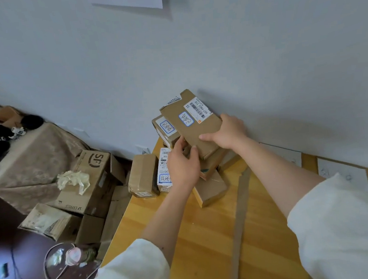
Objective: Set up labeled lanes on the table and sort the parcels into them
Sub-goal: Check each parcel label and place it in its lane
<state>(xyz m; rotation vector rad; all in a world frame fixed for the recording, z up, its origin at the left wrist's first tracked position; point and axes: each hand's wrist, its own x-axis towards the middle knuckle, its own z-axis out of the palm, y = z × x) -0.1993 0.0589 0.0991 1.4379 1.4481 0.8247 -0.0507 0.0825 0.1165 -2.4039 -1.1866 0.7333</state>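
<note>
Soft daylight, sharp centre (edges bowed)

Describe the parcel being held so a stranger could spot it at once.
Find the wooden table by the wall, then the box pile at its far corner. The parcel is the flat one raised over the pile in both hands, bearing a barcode label beside a blue-bordered handwritten sticker.

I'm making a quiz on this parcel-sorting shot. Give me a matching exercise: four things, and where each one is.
1. flat parcel
2. SF box
3. tape strip
4. crumpled wrap

A. on the SF box
B. held in the left hand and right hand
C. on the floor beside the table
D. lying along the tabletop

Pairs: 1-B, 2-C, 3-D, 4-A
</note>
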